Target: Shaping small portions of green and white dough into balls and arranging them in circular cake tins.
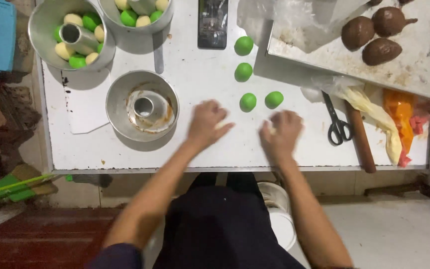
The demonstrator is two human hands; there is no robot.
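Both forearms reach forward over the desk [195,79], the left hand [206,122] and right hand [280,133] each cupped palm-down over pale dough, near four green dough balls [248,102].

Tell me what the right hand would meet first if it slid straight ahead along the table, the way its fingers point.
Probably the nearest green dough ball, just beyond the right hand; blur makes the exact line uncertain.

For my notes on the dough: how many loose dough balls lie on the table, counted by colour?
Green balls: 4
Brown balls: 3
Total: 7
A pale piece seems to lie under each hand, left hand and right hand, too hidden to count.
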